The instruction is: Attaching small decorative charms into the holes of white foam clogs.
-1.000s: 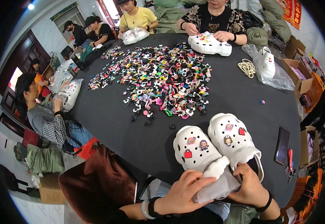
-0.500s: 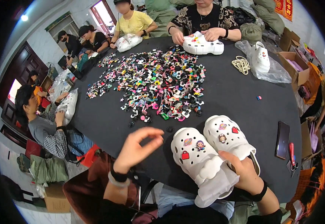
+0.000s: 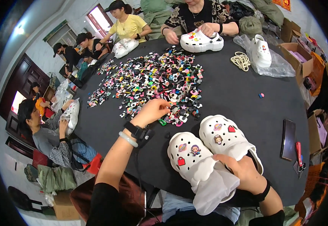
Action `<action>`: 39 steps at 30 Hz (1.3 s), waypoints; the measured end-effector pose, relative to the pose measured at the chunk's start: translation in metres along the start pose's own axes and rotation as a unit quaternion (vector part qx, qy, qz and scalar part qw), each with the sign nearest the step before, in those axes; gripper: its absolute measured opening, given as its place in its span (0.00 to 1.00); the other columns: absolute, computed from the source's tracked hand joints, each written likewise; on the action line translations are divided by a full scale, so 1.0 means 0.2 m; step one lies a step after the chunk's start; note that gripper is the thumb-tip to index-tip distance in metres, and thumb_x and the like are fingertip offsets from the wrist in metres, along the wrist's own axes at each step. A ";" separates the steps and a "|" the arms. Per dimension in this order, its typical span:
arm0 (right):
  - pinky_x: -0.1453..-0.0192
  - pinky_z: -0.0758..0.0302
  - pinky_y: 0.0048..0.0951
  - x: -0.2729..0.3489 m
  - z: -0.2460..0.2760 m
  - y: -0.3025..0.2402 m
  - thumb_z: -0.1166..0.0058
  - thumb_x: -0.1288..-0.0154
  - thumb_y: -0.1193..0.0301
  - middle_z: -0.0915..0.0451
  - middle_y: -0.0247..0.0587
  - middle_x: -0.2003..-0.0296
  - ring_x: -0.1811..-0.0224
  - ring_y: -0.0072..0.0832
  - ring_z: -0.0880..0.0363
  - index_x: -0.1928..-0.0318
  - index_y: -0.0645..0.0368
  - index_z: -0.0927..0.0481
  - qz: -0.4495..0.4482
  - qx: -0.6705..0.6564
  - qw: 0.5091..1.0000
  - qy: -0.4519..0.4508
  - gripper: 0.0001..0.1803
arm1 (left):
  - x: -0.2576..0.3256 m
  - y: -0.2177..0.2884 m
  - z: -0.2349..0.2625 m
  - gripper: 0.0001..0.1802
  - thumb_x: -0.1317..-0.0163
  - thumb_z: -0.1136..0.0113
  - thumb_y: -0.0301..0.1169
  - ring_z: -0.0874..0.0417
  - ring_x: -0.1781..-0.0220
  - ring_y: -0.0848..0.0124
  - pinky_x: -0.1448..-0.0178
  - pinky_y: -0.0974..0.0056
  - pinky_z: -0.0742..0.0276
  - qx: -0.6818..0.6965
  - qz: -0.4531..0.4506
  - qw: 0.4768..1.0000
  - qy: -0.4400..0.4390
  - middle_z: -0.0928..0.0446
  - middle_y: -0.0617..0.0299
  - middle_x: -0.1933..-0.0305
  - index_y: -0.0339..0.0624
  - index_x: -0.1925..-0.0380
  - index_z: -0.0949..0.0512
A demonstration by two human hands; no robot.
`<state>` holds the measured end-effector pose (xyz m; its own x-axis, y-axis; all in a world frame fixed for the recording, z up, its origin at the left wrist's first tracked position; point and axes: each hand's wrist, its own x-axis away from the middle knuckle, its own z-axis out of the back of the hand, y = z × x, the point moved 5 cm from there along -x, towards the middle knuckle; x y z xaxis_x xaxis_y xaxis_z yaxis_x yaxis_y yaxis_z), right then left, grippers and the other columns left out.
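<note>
1. Clogs, front: two, white. Left clog (image 3: 194, 169) and right clog (image 3: 219, 128) lie side by side at the near edge of the black table (image 3: 232, 100), toes pointing away from the wearer.
2. Fitted charms: six, three per clog: one planet, one red bag, one figure each.
3. Right hand (image 3: 247, 172): one, grasping the left clog near its heel, thumb uppermost; the other fingers are mostly hidden.
4. White translucent sheet (image 3: 215, 188): one, hanging from the left clog's heel end.
5. Left hand (image 3: 155, 112): one, at the near edge of the charm pile (image 3: 152, 77), fingers curled together. Whether they grip a charm cannot be told.
6. Pile: too many pieces to count. Loose charm (image 3: 261, 95): one, well apart, to the right.
7. Also on table: one phone (image 3: 288, 139), one cord coil (image 3: 240, 61).
</note>
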<state>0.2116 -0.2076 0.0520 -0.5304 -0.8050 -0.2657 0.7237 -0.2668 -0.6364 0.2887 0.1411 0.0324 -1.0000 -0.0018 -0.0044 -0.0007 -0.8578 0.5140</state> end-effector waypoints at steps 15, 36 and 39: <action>0.59 0.25 0.39 -0.02 -0.01 0.02 0.40 0.53 0.73 0.18 0.47 0.64 0.64 0.45 0.19 0.38 0.50 0.31 0.059 0.009 0.998 0.022 0.37 | -0.21 -0.15 -0.10 0.09 0.47 0.33 0.30 0.21 0.68 0.67 0.62 0.63 0.26 -0.083 -0.014 0.995 0.051 0.21 0.57 0.70 0.40 0.66 0.18; 0.44 0.28 0.41 -0.05 0.02 -0.04 0.38 0.52 0.69 0.22 0.55 0.51 0.48 0.51 0.24 0.42 0.45 0.25 0.049 0.019 0.999 -0.001 0.31 | 0.50 0.35 -0.03 0.13 0.37 0.42 0.22 0.25 0.63 0.79 0.60 0.74 0.32 0.507 0.043 0.857 0.078 0.22 0.63 0.62 0.34 0.52 0.22; 0.42 0.30 0.45 -0.05 0.00 -0.03 0.36 0.53 0.69 0.24 0.57 0.49 0.46 0.54 0.26 0.42 0.43 0.25 0.078 0.027 0.997 -0.001 0.33 | 0.60 0.42 -0.05 0.16 0.36 0.45 0.20 0.25 0.58 0.78 0.55 0.74 0.30 0.461 0.041 0.887 0.004 0.24 0.63 0.58 0.32 0.48 0.23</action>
<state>0.2128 -0.1969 0.0580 -0.4092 -0.8402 -0.3558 0.8200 -0.1675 -0.5473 0.1694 0.0633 0.0659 -0.9968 -0.0509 0.0614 0.0649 -0.0703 0.9954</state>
